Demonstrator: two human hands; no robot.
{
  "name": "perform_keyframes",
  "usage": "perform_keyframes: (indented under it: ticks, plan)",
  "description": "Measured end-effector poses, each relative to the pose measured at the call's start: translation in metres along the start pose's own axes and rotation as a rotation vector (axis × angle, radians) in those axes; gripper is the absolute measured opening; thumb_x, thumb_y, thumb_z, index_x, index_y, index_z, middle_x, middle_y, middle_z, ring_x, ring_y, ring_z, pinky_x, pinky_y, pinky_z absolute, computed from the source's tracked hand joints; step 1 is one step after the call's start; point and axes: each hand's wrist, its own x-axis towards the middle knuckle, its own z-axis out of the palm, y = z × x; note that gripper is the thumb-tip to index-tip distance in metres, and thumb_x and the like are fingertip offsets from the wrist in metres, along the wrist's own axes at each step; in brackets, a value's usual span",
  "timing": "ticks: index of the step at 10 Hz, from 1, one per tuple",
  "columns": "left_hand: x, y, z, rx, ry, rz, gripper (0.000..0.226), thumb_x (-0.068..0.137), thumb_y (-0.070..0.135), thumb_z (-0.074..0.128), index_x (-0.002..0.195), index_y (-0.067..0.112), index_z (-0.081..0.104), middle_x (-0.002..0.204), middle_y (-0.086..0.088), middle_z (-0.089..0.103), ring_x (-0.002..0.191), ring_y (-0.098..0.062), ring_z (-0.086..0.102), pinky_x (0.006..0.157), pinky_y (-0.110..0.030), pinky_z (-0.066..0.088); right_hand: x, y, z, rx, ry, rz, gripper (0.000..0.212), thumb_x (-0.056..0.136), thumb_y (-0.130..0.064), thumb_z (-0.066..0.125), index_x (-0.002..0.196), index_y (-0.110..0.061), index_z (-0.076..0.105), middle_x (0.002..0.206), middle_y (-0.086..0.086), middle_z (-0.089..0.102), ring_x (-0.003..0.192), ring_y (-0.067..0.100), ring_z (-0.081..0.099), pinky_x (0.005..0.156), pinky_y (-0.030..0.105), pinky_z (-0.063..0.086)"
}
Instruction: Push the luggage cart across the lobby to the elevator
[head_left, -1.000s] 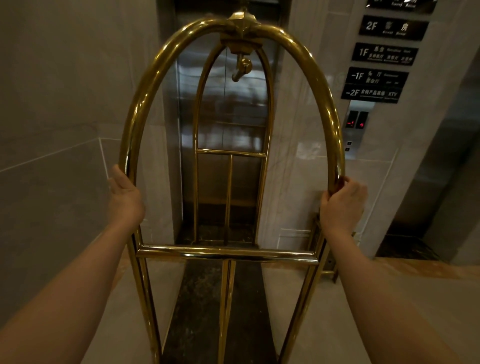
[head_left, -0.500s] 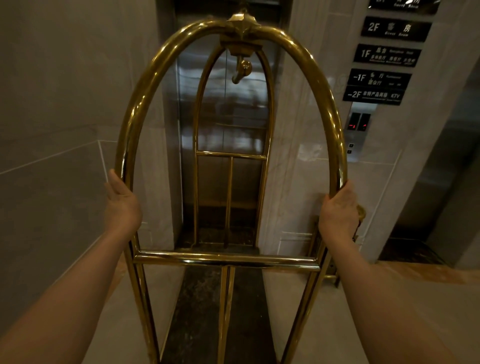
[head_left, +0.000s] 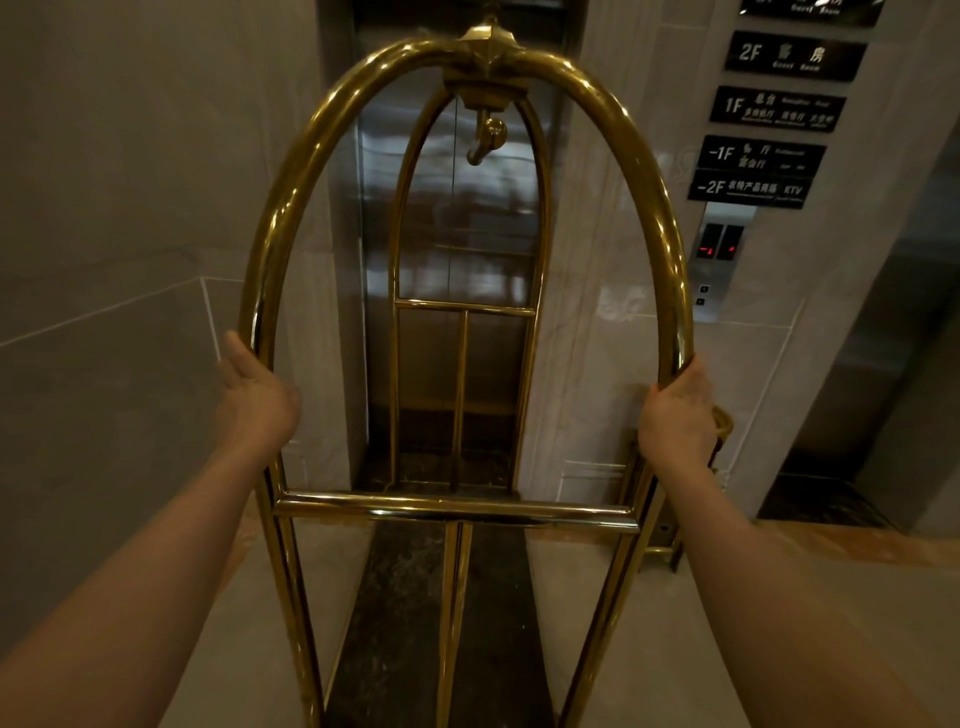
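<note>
The brass luggage cart (head_left: 457, 512) fills the middle of the head view, its near arch rising in front of me with a hook hanging from the top. My left hand (head_left: 254, 397) wraps the left leg of the arch. My right hand (head_left: 678, 413) grips the right leg at about the same height. Straight ahead, seen through the arch, stand the closed steel elevator doors (head_left: 467, 234). The cart's dark deck runs away from me toward the doors, and its far arch stands close to them.
A grey tiled wall (head_left: 119, 260) closes the left side. A marble pillar on the right carries black floor signs (head_left: 769, 109) and the call panel (head_left: 717, 249) with red digits. A second elevator opening (head_left: 893, 338) lies further right. A brass stand (head_left: 660, 551) sits by the pillar base.
Both hands have slid slightly lower on the arch legs, and the right hand has re-settled its grip. The cart has edged a little closer to the elevator doors.
</note>
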Motion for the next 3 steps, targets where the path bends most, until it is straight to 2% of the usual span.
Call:
perform_keyframes:
  ticks: [1, 2, 3]
  plan:
    - [-0.005, 0.003, -0.002, 0.082, 0.044, 0.07, 0.096, 0.089, 0.014, 0.065, 0.152, 0.011, -0.008, 0.16, -0.021, 0.004, 0.143, -0.043, 0.017, 0.113, -0.055, 0.028, -0.007, -0.004, -0.009, -0.028, -0.025, 0.013, 0.054, 0.096, -0.021, 0.056, 0.14, -0.007, 0.028, 0.132, 0.024, 0.049, 0.114, 0.043, 0.052, 0.087, 0.059, 0.049]
    - [-0.015, 0.004, -0.001, 0.184, 0.108, 0.178, 0.095, 0.086, 0.015, 0.066, 0.152, 0.009, -0.002, 0.161, -0.02, -0.001, 0.147, -0.04, 0.005, 0.117, -0.053, 0.015, -0.008, -0.01, -0.017, -0.078, 0.007, -0.007, 0.047, 0.095, -0.022, 0.058, 0.133, -0.002, 0.038, 0.127, 0.024, 0.05, 0.111, 0.039, 0.052, 0.086, 0.052, 0.047]
    - [-0.044, 0.01, 0.019, 0.308, 0.06, 0.424, 0.08, 0.082, 0.016, 0.067, 0.147, 0.013, 0.021, 0.158, -0.019, 0.011, 0.145, -0.04, 0.012, 0.115, -0.055, 0.02, -0.014, -0.037, -0.044, 0.077, 0.144, -0.202, 0.029, 0.096, -0.02, 0.058, 0.117, -0.002, 0.053, 0.117, 0.02, 0.052, 0.102, 0.03, 0.052, 0.082, 0.034, 0.043]
